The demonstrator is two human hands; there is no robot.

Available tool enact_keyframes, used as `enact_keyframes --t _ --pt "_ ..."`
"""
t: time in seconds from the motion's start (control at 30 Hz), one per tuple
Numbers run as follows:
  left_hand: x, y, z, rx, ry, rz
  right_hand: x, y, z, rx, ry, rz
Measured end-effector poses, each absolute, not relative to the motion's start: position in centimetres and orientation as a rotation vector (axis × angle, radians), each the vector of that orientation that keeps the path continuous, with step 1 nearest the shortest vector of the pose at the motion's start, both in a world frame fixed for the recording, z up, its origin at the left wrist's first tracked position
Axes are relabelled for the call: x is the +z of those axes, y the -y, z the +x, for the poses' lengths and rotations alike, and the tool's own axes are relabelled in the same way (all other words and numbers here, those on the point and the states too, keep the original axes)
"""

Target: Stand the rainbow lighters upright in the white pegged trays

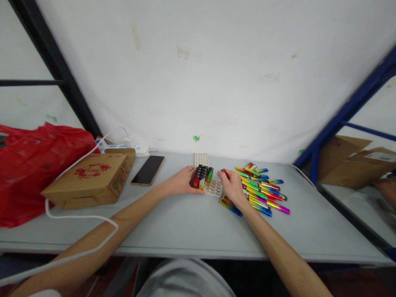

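A white tray with rows of round slots (213, 187) lies on the grey table (185, 222). Several colourful lighters (202, 176) stand upright in its left part. My left hand (182, 181) rests against the tray's left side, fingers curled round the standing lighters. My right hand (230, 185) is at the tray's right edge, pinching a red lighter (224, 172) between its fingertips. A heap of rainbow-coloured lighters (260, 189) lies loose on the table just right of that hand. A second white tray (201, 159) lies behind the first.
A phone (148, 169) lies face up left of the trays. A brown cardboard box (93, 179) and a red plastic bag (27, 165) sit at the left. A white cable (80, 216) crosses my left arm. Cardboard boxes (352, 161) stand at right behind a blue frame.
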State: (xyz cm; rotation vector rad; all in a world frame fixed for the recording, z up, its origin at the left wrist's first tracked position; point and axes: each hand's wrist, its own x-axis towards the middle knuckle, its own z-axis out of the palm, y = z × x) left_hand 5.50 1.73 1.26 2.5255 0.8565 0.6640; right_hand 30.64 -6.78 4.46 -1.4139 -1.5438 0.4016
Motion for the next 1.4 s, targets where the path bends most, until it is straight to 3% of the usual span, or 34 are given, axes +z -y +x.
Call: enact_keyframes --t 0.33,0.53,0.97,1.27,1.4 --pt "1.2 -1.8 5.6 0.661 -0.852 2.537 4.8 7.2 31.1 0.378 1.745 -1.338" --pt "0.8 -2.0 5.5 0.695 -0.833 2.537 5.0 7.0 31.6 0.078 1.894 -1.157" --pt "0.9 -2.0 5.4 0.664 -0.84 2.55 4.7 6.5 32.5 0.219 2.11 -1.342" --pt "1.0 -1.9 5.5 0.653 -0.837 2.577 5.6 6.8 32.6 0.078 2.327 -1.518" --pt "1.2 -1.8 5.5 0.654 -0.845 2.593 6.7 6.4 36.7 -0.048 2.173 -1.717"
